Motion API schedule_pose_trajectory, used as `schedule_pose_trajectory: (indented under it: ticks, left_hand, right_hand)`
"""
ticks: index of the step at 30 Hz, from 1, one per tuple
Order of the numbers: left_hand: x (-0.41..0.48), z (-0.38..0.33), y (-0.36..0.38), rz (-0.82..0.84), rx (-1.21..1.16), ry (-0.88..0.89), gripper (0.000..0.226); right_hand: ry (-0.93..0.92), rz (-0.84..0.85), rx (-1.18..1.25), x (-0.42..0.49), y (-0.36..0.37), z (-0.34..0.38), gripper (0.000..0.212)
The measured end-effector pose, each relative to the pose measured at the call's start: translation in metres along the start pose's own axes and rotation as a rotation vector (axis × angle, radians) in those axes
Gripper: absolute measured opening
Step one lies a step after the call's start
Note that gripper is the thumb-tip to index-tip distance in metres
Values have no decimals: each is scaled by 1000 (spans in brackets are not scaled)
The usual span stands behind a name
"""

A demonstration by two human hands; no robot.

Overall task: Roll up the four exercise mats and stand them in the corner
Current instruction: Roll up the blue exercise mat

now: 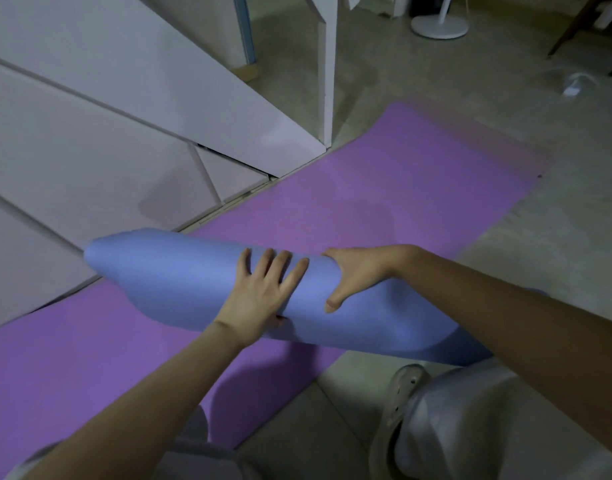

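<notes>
A blue mat (193, 278), rolled into a thick tube, is held across the middle of the view, running from upper left to lower right above a purple mat (401, 188) that is spread flat on the floor (557, 220). Whether the roll touches the purple mat cannot be told. The left hand (263, 292) is laid flat on the top of the roll, its fingers (280, 268) straight and spread, pressed against the blue surface; the thumb is mostly hidden at the near side of the roll. The right hand (353, 275) is wrapped round the roll just beside the left, with the fingers curled over the far side and the thumb (332, 303) pressed on the near side, so the roll is gripped firmly there. The left end of the roll is seen to taper to a blunt point, while the right end is covered by the right forearm, below which a looser fold of blue bulges out. The purple mat is laid along the foot of white cupboards (90, 116) on the left. A pale shoe (405, 386) and a knee in light trousers (471, 420) are seen at the lower right, and the round white base of a fan (439, 26) stands at the top.
</notes>
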State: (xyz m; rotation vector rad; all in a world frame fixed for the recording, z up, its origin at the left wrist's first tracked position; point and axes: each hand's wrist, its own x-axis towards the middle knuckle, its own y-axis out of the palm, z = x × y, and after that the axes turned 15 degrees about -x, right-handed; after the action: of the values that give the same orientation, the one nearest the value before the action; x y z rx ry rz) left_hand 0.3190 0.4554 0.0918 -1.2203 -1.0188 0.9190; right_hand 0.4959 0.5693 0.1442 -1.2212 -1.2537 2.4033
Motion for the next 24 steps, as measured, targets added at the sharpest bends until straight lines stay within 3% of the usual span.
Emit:
schedule_pose_trajectory:
  ticks: [3,9,11,15,21,24]
  left_hand:
    - [7,1,-3,15,-50,-17,120]
    - [15,6,-10,185,-184,-111,114]
    - [18,5,-13,241,-191,-124,110]
    - [13,3,-13,196,-129,-98,122]
    - [6,-11,-12,47,7,-52,119]
    - [2,-9,-14,45,109,-20,130]
  right_hand:
    - [25,22,-20,1,2,0,83]
    - [95,-270,-603,2,42,8,117]
    - [110,-347,-598,5,49,8,114]
    - [119,-421,-509,6,53,2,101]
    - [178,-429,-319,1,33,-7,97]
    - [158,-366,-166,-5,21,-11,93]
